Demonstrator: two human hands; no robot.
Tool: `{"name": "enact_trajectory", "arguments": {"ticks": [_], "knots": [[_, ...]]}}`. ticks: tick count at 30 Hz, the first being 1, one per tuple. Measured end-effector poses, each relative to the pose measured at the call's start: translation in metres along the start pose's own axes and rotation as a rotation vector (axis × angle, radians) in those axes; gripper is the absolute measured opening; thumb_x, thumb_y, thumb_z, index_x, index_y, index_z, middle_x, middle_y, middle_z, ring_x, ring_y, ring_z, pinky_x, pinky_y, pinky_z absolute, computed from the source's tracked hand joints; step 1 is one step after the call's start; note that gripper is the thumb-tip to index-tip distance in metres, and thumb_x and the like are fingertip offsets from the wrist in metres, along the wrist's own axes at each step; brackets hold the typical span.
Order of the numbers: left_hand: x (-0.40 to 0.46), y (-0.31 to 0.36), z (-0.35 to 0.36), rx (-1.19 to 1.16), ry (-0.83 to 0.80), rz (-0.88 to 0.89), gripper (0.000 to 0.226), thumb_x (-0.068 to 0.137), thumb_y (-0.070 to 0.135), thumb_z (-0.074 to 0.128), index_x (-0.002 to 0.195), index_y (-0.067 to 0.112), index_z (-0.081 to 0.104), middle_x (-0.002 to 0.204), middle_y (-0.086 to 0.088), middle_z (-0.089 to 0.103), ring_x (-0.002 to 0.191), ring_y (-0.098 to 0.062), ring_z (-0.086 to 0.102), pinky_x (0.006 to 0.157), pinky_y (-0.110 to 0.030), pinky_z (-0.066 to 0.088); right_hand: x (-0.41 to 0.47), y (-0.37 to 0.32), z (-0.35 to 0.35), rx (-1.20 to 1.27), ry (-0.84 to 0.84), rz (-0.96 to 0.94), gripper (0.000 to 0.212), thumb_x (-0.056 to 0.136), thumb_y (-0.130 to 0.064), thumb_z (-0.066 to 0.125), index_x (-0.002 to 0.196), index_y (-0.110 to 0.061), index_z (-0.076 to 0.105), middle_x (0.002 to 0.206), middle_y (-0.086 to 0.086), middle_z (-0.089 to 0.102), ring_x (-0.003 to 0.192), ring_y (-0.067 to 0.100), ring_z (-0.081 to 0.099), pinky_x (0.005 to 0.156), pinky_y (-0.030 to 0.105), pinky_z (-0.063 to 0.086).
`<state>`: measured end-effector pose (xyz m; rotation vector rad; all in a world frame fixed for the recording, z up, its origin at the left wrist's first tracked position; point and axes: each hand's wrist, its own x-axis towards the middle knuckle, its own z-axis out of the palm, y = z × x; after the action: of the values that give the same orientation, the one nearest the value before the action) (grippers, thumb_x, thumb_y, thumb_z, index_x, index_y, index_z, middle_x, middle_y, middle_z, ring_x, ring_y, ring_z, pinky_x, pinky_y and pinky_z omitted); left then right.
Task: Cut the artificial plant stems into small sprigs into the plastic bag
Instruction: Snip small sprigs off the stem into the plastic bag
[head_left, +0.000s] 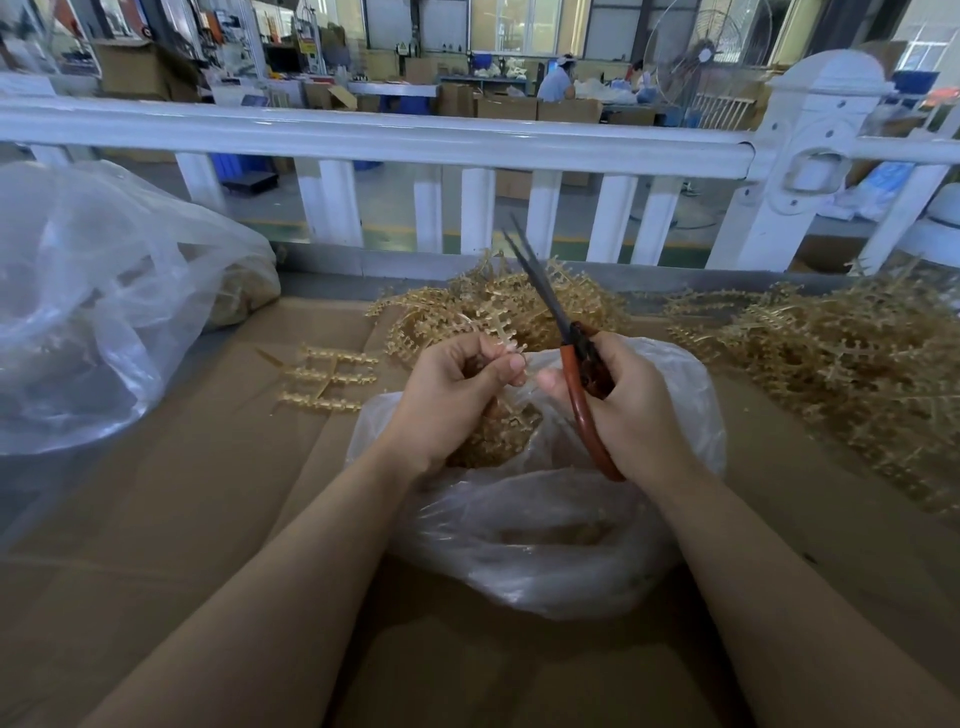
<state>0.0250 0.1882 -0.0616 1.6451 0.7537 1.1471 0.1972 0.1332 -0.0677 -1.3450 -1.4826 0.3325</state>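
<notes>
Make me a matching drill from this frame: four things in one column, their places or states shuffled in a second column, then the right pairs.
Things:
1. scissors
2. stem
3. small plastic bag
4. big plastic bag

Places or states:
A. far left on the table, bulging
B. gripped in the right hand, blades pointing up and away
C. pinched in the left hand
D. open under both hands, sprigs inside

Pairs: 1-B, 2-C, 3-D, 4-A
</notes>
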Motion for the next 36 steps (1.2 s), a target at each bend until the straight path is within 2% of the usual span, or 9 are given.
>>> {"name": "enact_trajectory", "arguments": {"ticks": [5, 8, 10, 13, 15, 18, 20, 26, 36], "knots": [[0.000, -0.002, 0.001, 0.008, 0.015, -0.011, 0.019, 0.094, 0.010, 0.065, 0.076, 0.014, 0.061, 0.061, 0.010, 0.060, 0.052, -0.002, 0.050, 0.053, -0.016, 0.042, -0.005, -0.012, 0.003, 0.102, 0.039, -0.156, 0.028, 0.078, -0.056, 0.069, 0.094, -0.038, 0.056, 0.076, -0.012, 0.064, 0.069, 0.007, 0.062, 0.067, 0.023, 0.053], [-0.001, 0.000, 0.002, 0.033, 0.008, 0.026, 0.013, 0.095, 0.010, 0.063, 0.089, -0.002, 0.064, 0.082, -0.020, 0.068, 0.071, -0.036, 0.061, 0.069, -0.045, 0.054, -0.008, -0.018, 0.007, -0.013, 0.046, -0.284, 0.036, 0.081, -0.057, 0.071, 0.094, -0.026, 0.058, 0.071, -0.004, 0.063, 0.067, 0.018, 0.064, 0.064, 0.040, 0.055], [-0.001, 0.001, 0.002, 0.069, 0.007, 0.049, 0.019, 0.096, 0.010, 0.062, 0.096, -0.008, 0.065, 0.094, -0.026, 0.069, 0.090, -0.043, 0.064, 0.086, -0.051, 0.052, -0.007, -0.020, 0.009, -0.179, 0.103, -0.333, 0.048, 0.084, -0.065, 0.065, 0.093, -0.019, 0.059, 0.070, -0.006, 0.063, 0.066, 0.013, 0.063, 0.061, 0.032, 0.053], [0.000, 0.000, 0.001, 0.107, 0.057, 0.058, 0.015, 0.096, 0.010, 0.063, 0.091, -0.004, 0.066, 0.087, -0.021, 0.071, 0.079, -0.034, 0.065, 0.078, -0.042, 0.053, -0.004, -0.011, 0.006, -0.438, 0.131, -0.217, 0.053, 0.085, -0.072, 0.057, 0.093, -0.020, 0.061, 0.071, -0.011, 0.062, 0.063, 0.005, 0.058, 0.056, 0.016, 0.043], [0.003, -0.002, -0.002, 0.099, 0.085, 0.036, 0.010, 0.095, 0.011, 0.064, 0.088, 0.004, 0.066, 0.079, -0.006, 0.070, 0.070, -0.014, 0.062, 0.072, -0.031, 0.050, -0.001, 0.002, 0.003, -0.482, 0.049, -0.077, 0.048, 0.086, -0.069, 0.059, 0.096, -0.022, 0.063, 0.074, -0.012, 0.064, 0.066, 0.003, 0.059, 0.057, 0.010, 0.039], [0.007, -0.005, -0.005, 0.064, 0.133, 0.012, 0.016, 0.095, 0.012, 0.064, 0.080, 0.015, 0.063, 0.062, 0.015, 0.061, 0.055, 0.000, 0.051, 0.059, -0.017, 0.045, 0.000, 0.017, 0.002, -0.423, -0.077, 0.015, 0.051, 0.086, -0.068, 0.060, 0.122, -0.032, 0.065, 0.095, -0.017, 0.069, 0.086, -0.001, 0.062, 0.070, 0.005, 0.039], [0.007, -0.005, -0.005, 0.032, 0.139, 0.003, 0.017, 0.096, 0.011, 0.064, 0.079, 0.015, 0.061, 0.064, 0.012, 0.059, 0.051, -0.001, 0.048, 0.051, -0.016, 0.043, 0.001, 0.019, 0.002, -0.395, -0.094, 0.019, 0.054, 0.084, -0.070, 0.060, 0.129, -0.039, 0.060, 0.097, -0.025, 0.065, 0.087, -0.006, 0.058, 0.071, 0.004, 0.037], [0.007, -0.004, -0.006, 0.024, 0.113, 0.027, 0.013, 0.097, 0.007, 0.061, 0.084, 0.007, 0.063, 0.074, 0.006, 0.066, 0.057, -0.001, 0.054, 0.054, -0.017, 0.048, 0.000, 0.019, 0.001, -0.372, -0.089, -0.012, 0.053, 0.084, -0.067, 0.064, 0.128, -0.038, 0.060, 0.098, -0.025, 0.065, 0.083, -0.018, 0.054, 0.071, -0.001, 0.038], [0.003, -0.005, -0.009, 0.007, 0.088, 0.058, 0.013, 0.098, 0.009, 0.059, 0.090, 0.001, 0.064, 0.079, 0.002, 0.066, 0.068, -0.010, 0.055, 0.058, -0.021, 0.048, -0.002, 0.021, 0.001, -0.411, -0.080, -0.082, 0.056, 0.078, -0.078, 0.053, 0.118, -0.039, 0.058, 0.093, -0.023, 0.063, 0.090, -0.012, 0.058, 0.072, 0.003, 0.041]]}}
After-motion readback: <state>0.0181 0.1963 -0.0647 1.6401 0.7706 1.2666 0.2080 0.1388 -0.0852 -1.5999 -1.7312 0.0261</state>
